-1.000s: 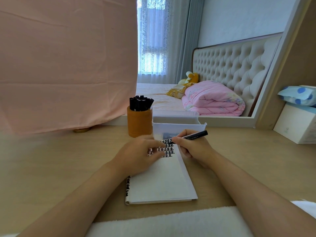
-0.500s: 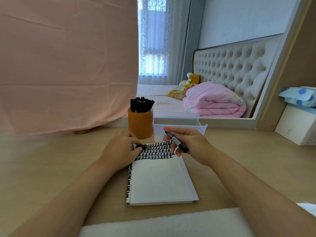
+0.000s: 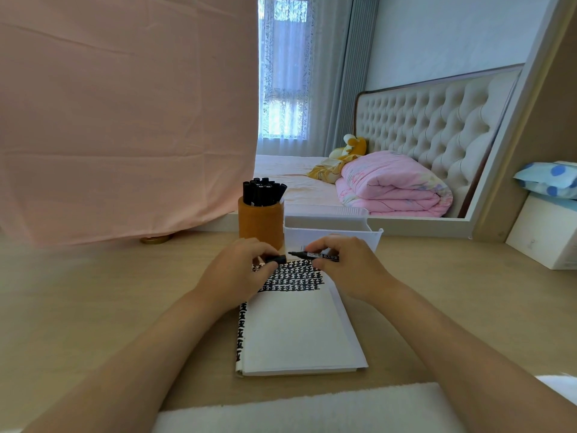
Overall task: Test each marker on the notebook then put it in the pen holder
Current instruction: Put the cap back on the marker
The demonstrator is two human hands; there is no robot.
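My left hand [image 3: 237,273] pinches the cap [image 3: 277,259], half hidden by my fingers. My right hand [image 3: 352,270] grips the marker [image 3: 315,254] over the notebook [image 3: 299,332], covering its right end.

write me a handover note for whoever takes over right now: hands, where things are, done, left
The left hand pinches the cap; the right hand holds the uncapped marker, tip facing the cap, a small gap between them, above the notebook.
The pen holder stands behind the notebook, with black markers upright in it; white bin beside it, inside hidden.
Done: rows of black test marks on the page's top.
Left: cap this marker, drop it in the pen holder.
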